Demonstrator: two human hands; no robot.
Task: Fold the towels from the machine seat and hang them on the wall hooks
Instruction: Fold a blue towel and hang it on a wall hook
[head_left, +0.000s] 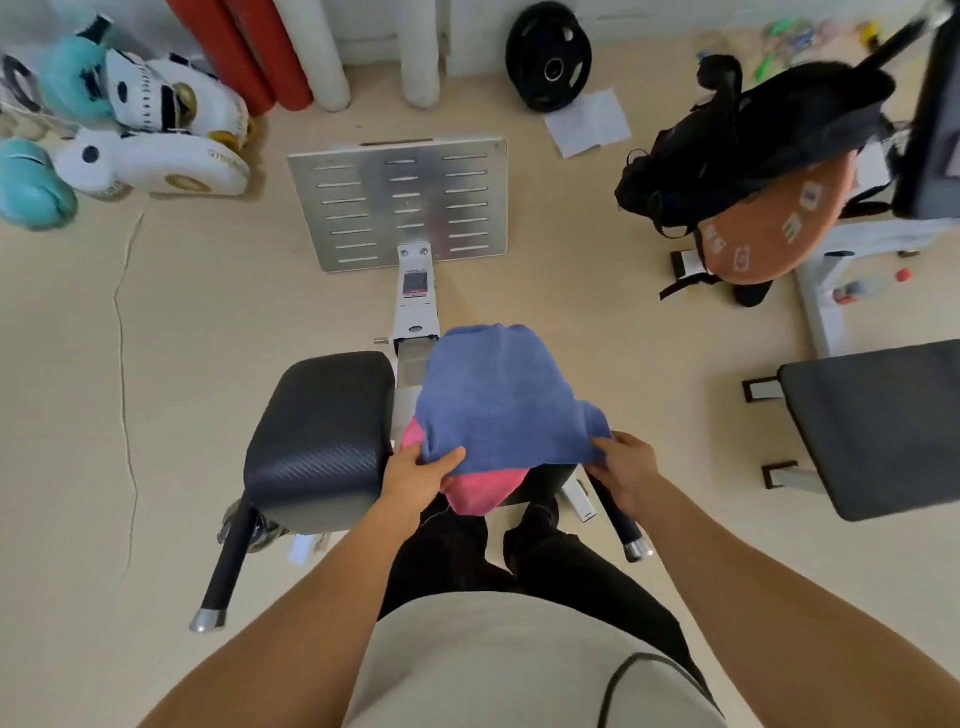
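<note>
Just below frame centre, a blue towel (498, 395) is held spread over the right half of the black machine seat (322, 441), its near edge pinched at both corners: the left hand (421, 475) has its thumb closed over the cloth at about 7 o'clock of the towel, and the right hand (626, 462) has its fingers curled onto the corner at about 4 o'clock. A pink towel (480, 491) is seen beneath the blue one, showing at its 6 o'clock edge. At 12 o'clock from the seat a slotted metal footplate (397, 202) is visible on the floor, and a black backpack (753, 140) is seen at 2 o'clock.
</note>
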